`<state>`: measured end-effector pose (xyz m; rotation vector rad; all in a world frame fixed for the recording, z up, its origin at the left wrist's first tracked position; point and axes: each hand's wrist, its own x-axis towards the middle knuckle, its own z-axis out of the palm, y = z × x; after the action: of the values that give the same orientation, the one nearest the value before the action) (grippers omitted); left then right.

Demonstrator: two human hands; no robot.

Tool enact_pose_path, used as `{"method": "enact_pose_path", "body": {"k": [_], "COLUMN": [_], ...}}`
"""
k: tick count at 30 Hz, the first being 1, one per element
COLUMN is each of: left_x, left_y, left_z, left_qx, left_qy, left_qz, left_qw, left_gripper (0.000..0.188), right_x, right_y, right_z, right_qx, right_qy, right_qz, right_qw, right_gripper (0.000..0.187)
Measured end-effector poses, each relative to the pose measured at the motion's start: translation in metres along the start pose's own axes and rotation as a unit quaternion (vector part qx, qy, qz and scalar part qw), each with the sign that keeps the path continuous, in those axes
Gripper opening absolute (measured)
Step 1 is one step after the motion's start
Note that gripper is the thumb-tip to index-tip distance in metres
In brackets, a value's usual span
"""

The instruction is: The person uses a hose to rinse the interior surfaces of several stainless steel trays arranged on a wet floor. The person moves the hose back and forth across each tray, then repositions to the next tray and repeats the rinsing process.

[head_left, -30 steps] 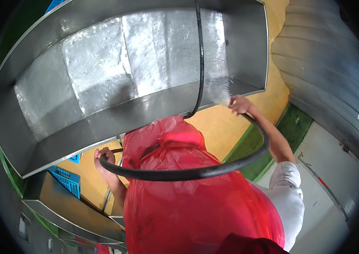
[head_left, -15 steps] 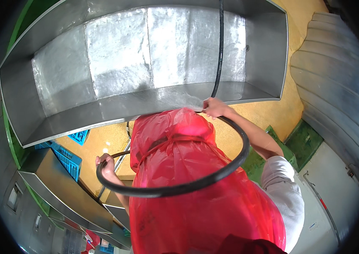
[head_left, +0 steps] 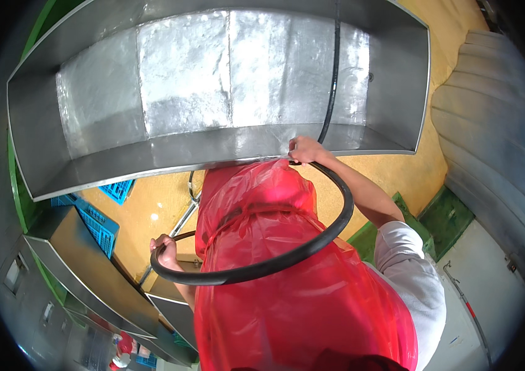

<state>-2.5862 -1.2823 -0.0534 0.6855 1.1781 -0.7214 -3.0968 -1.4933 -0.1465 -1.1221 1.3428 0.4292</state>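
A black hose (head_left: 262, 267) bends in a wide loop across the front of my red plastic apron (head_left: 299, 309). My right hand (head_left: 304, 150) is closed round the hose near its end, at the near rim of a long metal trough (head_left: 169, 153). Low at the left, my left hand (head_left: 164, 250) grips the loop's other side, its fingers wrapped round the hose. Another black hose length (head_left: 334, 80) hangs over the trough's right part and passes down behind my right hand; whether it joins the loop is hidden there.
Blue plastic crates (head_left: 98, 226) stand on the yellow floor (head_left: 145, 207) below the trough's left end. A long metal-sided unit (head_left: 89, 272) runs along the left. Green blocks (head_left: 446, 213) and a grey sheet cover (head_left: 491, 117) lie right. Another person (head_left: 125, 344) shows far lower left.
My right hand has shifted slightly left along the trough rim, and my left hand slightly right and down. The hose loop looks narrower. Water spray by the right hand shows less now.
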Motion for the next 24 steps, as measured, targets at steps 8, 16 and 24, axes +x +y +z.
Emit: {"method": "enact_pose_path", "body": {"k": [8,16,24], "left_x": [0.004,0.049,0.04], "left_y": [0.026,0.059,0.155], "left_z": [0.0,0.063,0.123], "left_qx": [0.002,-0.017,-0.099], "left_qy": [-0.021,-0.017,-0.038], "left_qz": [-0.09,-0.13,-0.179], "left_qw": [0.996,0.991,0.978], "left_gripper": [0.027,0.029,0.027], "right_x": [0.008,0.023,0.074], "right_y": [-0.057,-0.209,-0.387], "right_z": [0.022,0.085,0.155], "right_qx": [0.015,0.028,0.036], "right_qy": [-0.009,-0.042,-0.083], "right_qz": [-0.048,-0.144,-0.255], "right_qw": [0.999,0.988,0.963], "right_gripper": [0.023,0.018,0.018]}}
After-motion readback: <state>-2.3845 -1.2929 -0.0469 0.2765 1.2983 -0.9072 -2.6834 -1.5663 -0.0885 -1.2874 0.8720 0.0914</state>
